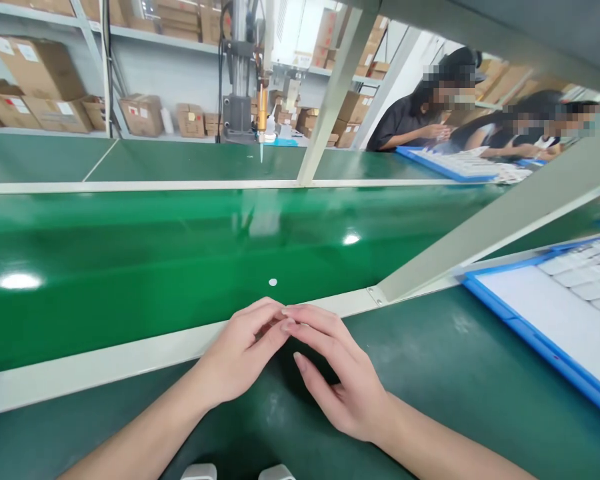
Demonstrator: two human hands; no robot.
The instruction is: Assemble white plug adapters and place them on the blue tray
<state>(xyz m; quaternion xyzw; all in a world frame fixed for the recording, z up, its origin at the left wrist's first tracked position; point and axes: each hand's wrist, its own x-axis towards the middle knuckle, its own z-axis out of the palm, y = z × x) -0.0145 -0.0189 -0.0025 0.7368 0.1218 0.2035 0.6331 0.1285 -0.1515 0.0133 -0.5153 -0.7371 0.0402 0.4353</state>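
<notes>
My left hand [245, 350] and my right hand [343, 373] meet at their fingertips above the near edge of the green workbench [420, 373]. The left fingers are loosely bent, and the thumb stands a little apart from them. On the right hand the fingers curve forward over the left fingertips, with the thumb spread away. Nothing shows in either hand. A small white round spot [273, 282] lies on the green conveyor belt [130, 300] just beyond the hands. Below them, two white pieces [200, 472] are cut off by the frame's bottom edge.
A blue tray [510, 320] with rows of white parts is at right. A slanted pale metal post [480, 213] rises beside it. Across the belt stand a dispensing nozzle [263, 113], cardboard boxes [35, 67] on shelves, and several people [405, 120] by another blue tray [445, 163].
</notes>
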